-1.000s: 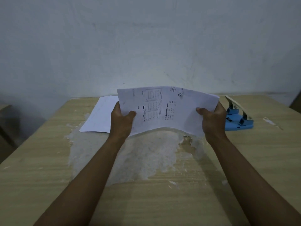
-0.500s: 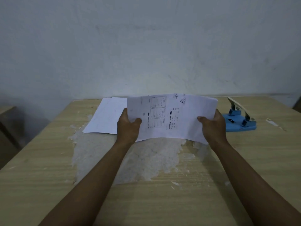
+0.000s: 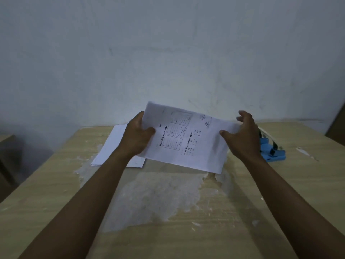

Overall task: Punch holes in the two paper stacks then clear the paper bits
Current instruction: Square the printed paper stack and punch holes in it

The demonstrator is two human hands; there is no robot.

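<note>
A printed paper stack (image 3: 188, 139) hangs above the table, tilted with its left end higher. My left hand (image 3: 137, 136) grips its left edge, thumb on the printed face. My right hand (image 3: 242, 135) is at the stack's right edge with the fingers spread apart and the thumb on the sheet. A second, blank white paper stack (image 3: 113, 144) lies flat on the table behind my left forearm. The blue hole punch (image 3: 270, 150) sits on the table to the right, partly hidden behind my right hand.
The wooden table (image 3: 298, 184) has a large patch of peeled, whitish surface (image 3: 158, 199) in its middle and small white flakes (image 3: 304, 151) near the right side. A plain wall stands right behind the table. Dark furniture edges show at the far left and far right.
The printed stack has risen and tilted, left end up. My right hand's fingers have spread off its right edge. My left hand keeps its grip.
</note>
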